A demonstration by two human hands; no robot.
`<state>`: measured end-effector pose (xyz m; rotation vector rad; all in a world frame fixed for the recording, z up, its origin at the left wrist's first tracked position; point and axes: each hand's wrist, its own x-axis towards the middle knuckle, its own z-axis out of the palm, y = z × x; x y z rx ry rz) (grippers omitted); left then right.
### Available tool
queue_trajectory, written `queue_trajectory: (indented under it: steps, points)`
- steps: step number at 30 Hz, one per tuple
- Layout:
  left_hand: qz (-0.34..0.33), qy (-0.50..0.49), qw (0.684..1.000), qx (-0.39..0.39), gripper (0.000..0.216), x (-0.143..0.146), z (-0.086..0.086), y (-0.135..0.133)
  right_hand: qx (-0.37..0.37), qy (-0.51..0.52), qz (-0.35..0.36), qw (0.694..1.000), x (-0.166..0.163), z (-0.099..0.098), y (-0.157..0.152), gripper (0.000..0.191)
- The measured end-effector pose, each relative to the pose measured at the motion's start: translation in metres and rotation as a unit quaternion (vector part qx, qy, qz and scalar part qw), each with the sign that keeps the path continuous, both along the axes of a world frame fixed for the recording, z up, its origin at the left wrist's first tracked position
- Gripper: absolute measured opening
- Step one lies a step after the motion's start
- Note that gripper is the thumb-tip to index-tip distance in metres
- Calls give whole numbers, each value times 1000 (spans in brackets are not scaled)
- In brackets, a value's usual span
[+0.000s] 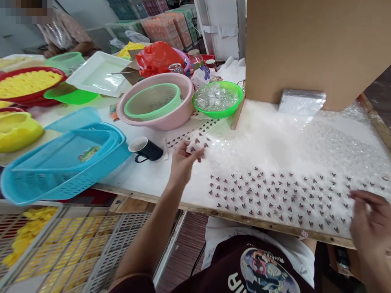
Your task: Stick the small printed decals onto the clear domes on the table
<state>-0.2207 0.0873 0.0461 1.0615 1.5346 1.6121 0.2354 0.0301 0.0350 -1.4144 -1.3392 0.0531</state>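
My left hand (181, 162) is closed on a small white sticker sheet (198, 143) with dark winged motifs, held above the table. At the right edge, my right hand (369, 219) has thumb and fingers pinched together. Anything between those fingertips is too small to make out. Below and left of it, many small clear round pieces (259, 195) lie in rows, each bearing a dark motif like those on the sheet. Bare clear pieces (345, 138) are spread farther back. More dark motifs (183, 136) lie in strips behind my left hand.
A dark mug (146, 149) lies on its side left of my left hand. Blue baskets (116, 154), a pink basin (183, 110) and a green bowl of clear pieces (233, 108) stand around. A cardboard panel (305, 49) rises behind. Another person (65, 30) is at far left.
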Motion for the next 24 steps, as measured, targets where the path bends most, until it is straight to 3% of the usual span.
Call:
queue_trajectory:
  steps: [2, 5, 7, 9, 11, 14, 20, 24]
  points:
    - [-104, -73, 992, 18, 38, 56, 23, -29, 19, -36, 144, 989, -48, 18, 2, 19]
    - [-228, -136, 964, 0, 43, 121, 55, -71, -31, -80, 332, 939, -109, 55, 1, 48]
    - [-266, -156, 951, 3, 47, 143, 69, -90, -104, -64, 428, 895, -129, 72, -5, 60]
    - [-294, -161, 942, 4, 47, 149, 76, -100, -184, -7, 485, 855, -135, 78, -15, 56]
    - [-337, -146, 930, -31, 44, 147, 74, -103, -249, 74, 497, 828, -131, 72, -24, 45]
    - [-374, -115, 914, -111, 41, 142, 59, -96, -316, 174, 451, 816, -125, 47, -33, 33]
    - [-345, -81, 916, -185, 43, 153, 7, -84, -369, 297, 370, 799, -128, -10, -33, 29]
    - [-322, -47, 924, -200, 32, 156, -16, -85, -379, 312, 338, 803, -127, -28, -32, 31]
